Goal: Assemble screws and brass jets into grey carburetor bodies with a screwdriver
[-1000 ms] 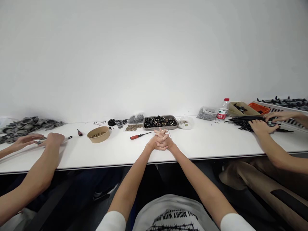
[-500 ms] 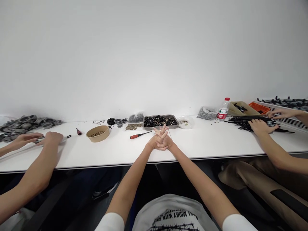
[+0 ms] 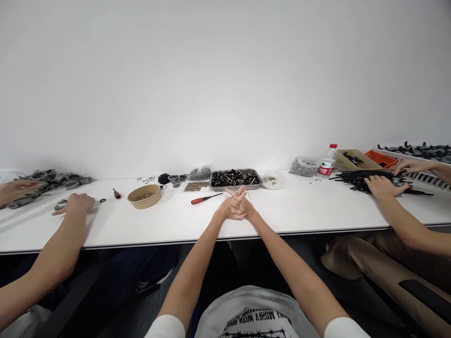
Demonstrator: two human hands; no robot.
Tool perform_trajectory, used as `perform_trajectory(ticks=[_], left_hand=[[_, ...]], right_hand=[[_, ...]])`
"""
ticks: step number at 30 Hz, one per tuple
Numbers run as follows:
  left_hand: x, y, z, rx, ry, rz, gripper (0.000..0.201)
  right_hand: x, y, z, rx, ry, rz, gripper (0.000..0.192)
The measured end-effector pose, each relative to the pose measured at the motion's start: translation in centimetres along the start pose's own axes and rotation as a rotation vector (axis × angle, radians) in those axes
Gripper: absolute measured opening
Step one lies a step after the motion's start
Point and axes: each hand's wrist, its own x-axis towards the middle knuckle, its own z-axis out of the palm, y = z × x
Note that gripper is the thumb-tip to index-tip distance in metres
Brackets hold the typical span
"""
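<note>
My left hand [image 3: 227, 209] and my right hand [image 3: 244, 209] are clasped, their fingers laced together, over the front part of the white table [image 3: 183, 223]. Some fingertips poke up and cross each other. I see no object in either hand; the space between the palms is hidden. Just left of them lies a screwdriver [image 3: 200, 200] with a red and black handle, its shaft toward my fingers. Beyond my hands stands a metal tray [image 3: 261, 182] full of small black and brass-coloured parts. Small brass-coloured pieces [image 3: 196, 186] lie in a pile left of the tray.
At left, a co-worker's hands work near grey ring-shaped parts [image 3: 52, 177]. A tan bowl [image 3: 144, 203] holds small pieces. At right are a bag of grey parts [image 3: 303, 165], a water bottle [image 3: 327, 164], and another co-worker's hands on black rods [image 3: 354, 179].
My hands stay clasped in place, with the fingers shifting slightly. The left co-worker's far hand has moved away toward the grey parts. The view has shifted a little.
</note>
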Motion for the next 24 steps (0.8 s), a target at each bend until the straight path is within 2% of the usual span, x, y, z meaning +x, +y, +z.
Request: perform_trajectory(ticks=[8,17,24], left_hand=[[-0.23,-0.4,0.37,0.001,-0.015,-0.106,0.093],[-0.12,-0.03,0.08,0.002,-0.041,-0.187,0.084],[-0.1,-0.16,0.41,0.01,-0.042,-0.213,0.087]], right_hand=[[-0.04,1.09,0.67,0.052,0.012,0.026,0.06],[-0.07,0.21,0.28,0.079,0.0,0.094,0.048],[-0.14,0.3,0.37,0.089,0.012,0.122,0.044]])
